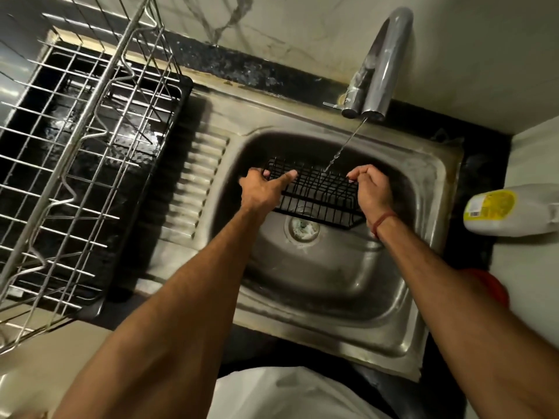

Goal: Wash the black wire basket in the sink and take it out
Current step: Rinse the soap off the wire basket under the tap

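The black wire basket [317, 192] sits tilted inside the steel sink [332, 282], over the far half of the bowl above the drain. My left hand [264, 192] grips its left end, thumb stretched along the top rim. On the right end, my right hand [370, 189] has its fingers curled over the wire. A thin stream of water falls from the chrome tap [378, 71] onto the basket's far edge between my hands.
A large steel dish rack [75, 161] on a black tray fills the counter left of the sink. A white bottle with a yellow label [508, 210] lies at the right. Something red [490, 285] shows behind my right forearm. The drain [303, 227] lies mid-bowl.
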